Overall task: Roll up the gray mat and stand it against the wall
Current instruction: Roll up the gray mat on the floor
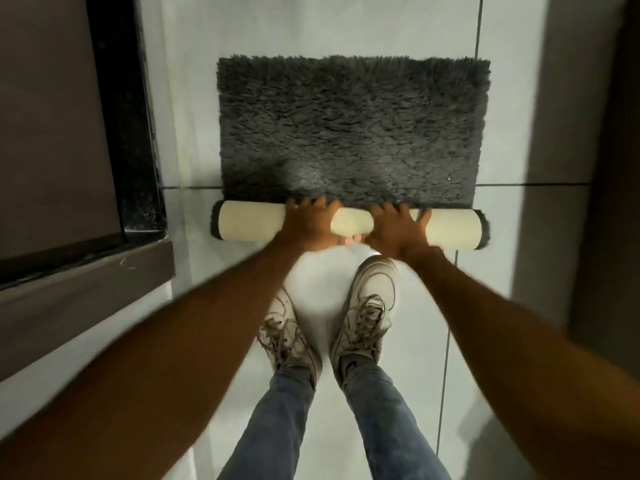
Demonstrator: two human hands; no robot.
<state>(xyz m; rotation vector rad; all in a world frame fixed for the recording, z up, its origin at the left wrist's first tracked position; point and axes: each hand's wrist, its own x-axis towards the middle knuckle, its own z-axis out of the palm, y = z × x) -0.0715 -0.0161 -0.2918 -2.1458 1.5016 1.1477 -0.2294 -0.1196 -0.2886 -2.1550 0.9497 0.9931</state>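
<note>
The gray shaggy mat (349, 126) lies on the white tile floor in front of me. Its near end is rolled into a tube (249, 225) with the cream backing turned outward. My left hand (306, 221) rests on top of the roll left of its middle, fingers curled over the far side into the pile. My right hand (398, 228) presses on the roll just to the right, fingers spread over it. Both hands grip the roll; the flat part of the mat stretches away beyond them.
A dark door frame (138, 133) and a brown step or ledge (86, 296) stand on the left. A dark wall or door (606, 168) runs along the right. My two feet in white sneakers (367, 306) stand on the tiles (502, 237) just behind the roll.
</note>
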